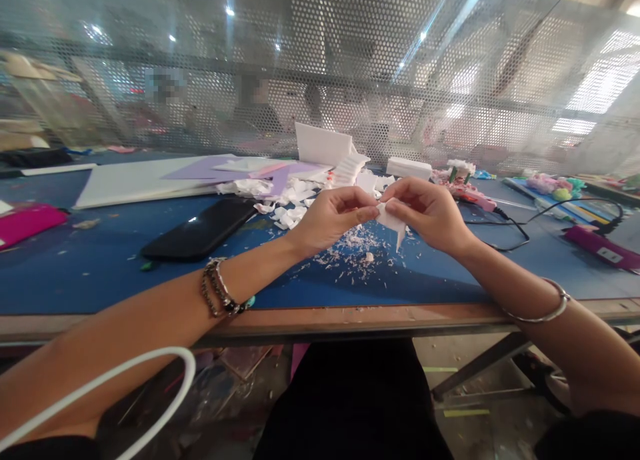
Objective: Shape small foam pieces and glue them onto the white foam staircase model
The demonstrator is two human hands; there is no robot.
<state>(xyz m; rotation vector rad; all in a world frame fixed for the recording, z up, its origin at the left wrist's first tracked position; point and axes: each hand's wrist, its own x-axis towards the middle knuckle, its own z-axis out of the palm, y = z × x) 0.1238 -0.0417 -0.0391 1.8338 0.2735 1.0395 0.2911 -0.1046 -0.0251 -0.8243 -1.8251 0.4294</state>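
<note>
Both hands meet above the middle of the blue table (280,280). Between thumb and fingers my right hand (427,213) pinches a small, thin white piece (393,223), paper or foam sheet, whose pointed end hangs down. My left hand (335,217) is closed in a pinch at the same piece's left edge; its fingertips partly hide the contact. Fine white shreds (357,257) lie scattered on the table below. Just behind the hands is a heap of white scraps (290,207), beside a stack of folded white strips (350,170).
A black phone (200,233) lies left of my hands. White and lilac sheets (135,180) are stacked behind it. At the right sit a pink glue gun (473,197) with a black cord, and colourful flowers (555,185). A perforated metal screen (350,60) stands behind the table.
</note>
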